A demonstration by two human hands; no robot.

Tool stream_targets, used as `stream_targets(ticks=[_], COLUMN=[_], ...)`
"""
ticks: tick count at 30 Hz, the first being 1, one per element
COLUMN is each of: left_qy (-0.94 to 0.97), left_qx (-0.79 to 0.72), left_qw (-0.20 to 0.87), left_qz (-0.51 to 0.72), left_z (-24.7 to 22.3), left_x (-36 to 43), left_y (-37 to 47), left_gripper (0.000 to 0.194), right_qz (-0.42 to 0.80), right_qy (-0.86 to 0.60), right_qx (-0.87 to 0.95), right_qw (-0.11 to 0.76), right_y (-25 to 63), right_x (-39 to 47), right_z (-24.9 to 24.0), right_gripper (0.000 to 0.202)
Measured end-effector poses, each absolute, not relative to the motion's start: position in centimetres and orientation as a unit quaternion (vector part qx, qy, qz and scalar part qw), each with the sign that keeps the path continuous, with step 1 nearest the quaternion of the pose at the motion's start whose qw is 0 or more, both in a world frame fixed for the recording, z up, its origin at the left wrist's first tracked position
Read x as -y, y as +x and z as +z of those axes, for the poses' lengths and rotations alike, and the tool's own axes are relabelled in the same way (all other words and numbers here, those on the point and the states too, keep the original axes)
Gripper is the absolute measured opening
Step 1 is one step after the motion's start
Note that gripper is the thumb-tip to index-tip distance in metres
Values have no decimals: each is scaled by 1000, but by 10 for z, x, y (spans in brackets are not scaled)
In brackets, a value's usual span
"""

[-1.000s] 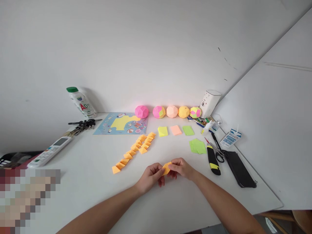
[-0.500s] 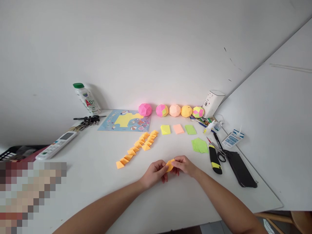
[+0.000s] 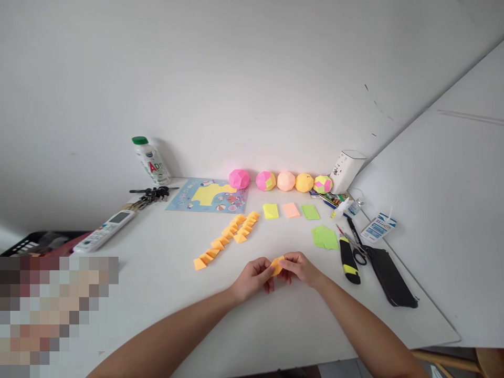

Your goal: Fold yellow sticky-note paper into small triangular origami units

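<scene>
Between my two hands, just above the white table, is a small piece of folded orange paper (image 3: 277, 265). My left hand (image 3: 255, 278) pinches its left side between thumb and fingers. On the right side, my right hand (image 3: 298, 268) grips it the same way, thumb on top. Fingers hide part of the paper's edges. Beyond my left hand, folded orange paper pieces (image 3: 217, 244) lie in two slanting rows. Yellow (image 3: 271, 211), peach (image 3: 291, 210) and green sticky-note stacks (image 3: 311, 212) lie farther back, with loose green paper pieces (image 3: 325, 238) nearer my right hand.
Several faceted paper balls (image 3: 286, 181) line the wall. At right lie a box cutter (image 3: 348, 261), scissors (image 3: 359, 255), a glue bottle (image 3: 340, 209) and a black pouch (image 3: 391, 276). At left are a remote control (image 3: 104, 231), keys (image 3: 151, 195) and a white bottle (image 3: 153, 163).
The whole view has shifted slightly, so the table's things appear a little farther right. Both hands keep their hold on the orange paper, with hardly any change in their pose.
</scene>
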State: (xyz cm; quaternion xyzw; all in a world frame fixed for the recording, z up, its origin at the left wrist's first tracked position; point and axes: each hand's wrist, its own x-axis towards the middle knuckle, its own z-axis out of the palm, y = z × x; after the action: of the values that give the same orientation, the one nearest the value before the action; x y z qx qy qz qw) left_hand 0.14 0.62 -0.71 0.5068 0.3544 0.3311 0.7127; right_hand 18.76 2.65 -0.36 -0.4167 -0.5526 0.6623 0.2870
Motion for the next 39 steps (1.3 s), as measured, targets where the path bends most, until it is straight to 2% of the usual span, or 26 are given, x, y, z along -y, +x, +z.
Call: stream_targets(ticks=[7, 21, 31, 39], left_qy=[474, 470, 480, 461], left_qx=[-355, -366, -353, -369], left_qw=[720, 728, 730, 725], left_qz=[361, 339, 335, 354], left_z=[-6, -3, -9, -4], left_x=[-10, -10, -16, -15], left_y=[2, 5, 9, 8], left_gripper=[33, 38, 33, 33], right_qz=[641, 618, 605, 606], right_qy=[-423, -439, -436, -431], right_qx=[569, 581, 589, 608], right_qw=[295, 295, 310, 278], right_y=[185, 187, 187, 188], right_x=[-22, -17, -17, -15], right_z=[-8, -8, -6, -7], right_gripper=[33, 34, 37, 34])
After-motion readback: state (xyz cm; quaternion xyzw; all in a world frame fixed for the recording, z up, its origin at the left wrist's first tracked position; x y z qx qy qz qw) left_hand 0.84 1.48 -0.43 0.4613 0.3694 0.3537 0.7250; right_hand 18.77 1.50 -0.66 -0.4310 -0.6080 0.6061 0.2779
